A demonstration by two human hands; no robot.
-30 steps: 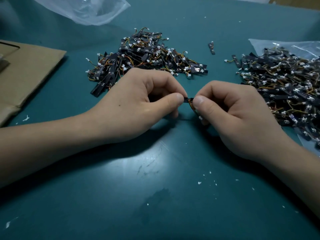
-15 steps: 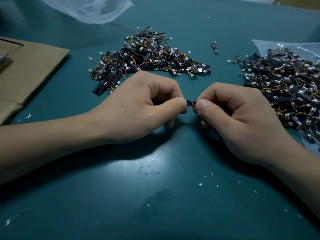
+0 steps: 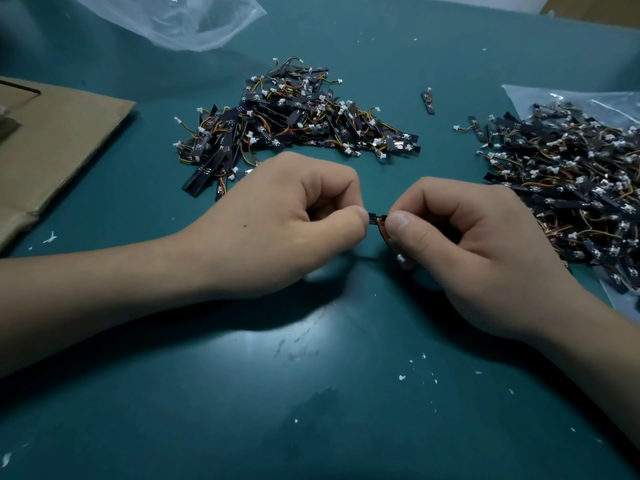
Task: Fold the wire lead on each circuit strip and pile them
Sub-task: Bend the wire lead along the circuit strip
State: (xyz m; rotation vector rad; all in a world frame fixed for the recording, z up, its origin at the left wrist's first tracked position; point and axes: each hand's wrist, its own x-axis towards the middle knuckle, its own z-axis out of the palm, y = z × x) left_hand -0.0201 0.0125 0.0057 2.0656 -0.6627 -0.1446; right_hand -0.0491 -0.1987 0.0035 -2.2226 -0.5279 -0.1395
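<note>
Circuit strip [image 3: 373,219] pinched, L hand [image 3: 277,230], R hand [image 3: 471,247]

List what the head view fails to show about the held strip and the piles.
Head view: the circuit strip is mostly hidden inside the left hand's grip; only a short end shows.
Head view: the right hand covers the wire lead; how far it is folded is unclear.
Head view: the right pile is cut off by the right edge.
Head view: print on the middle pile is too small.
</note>
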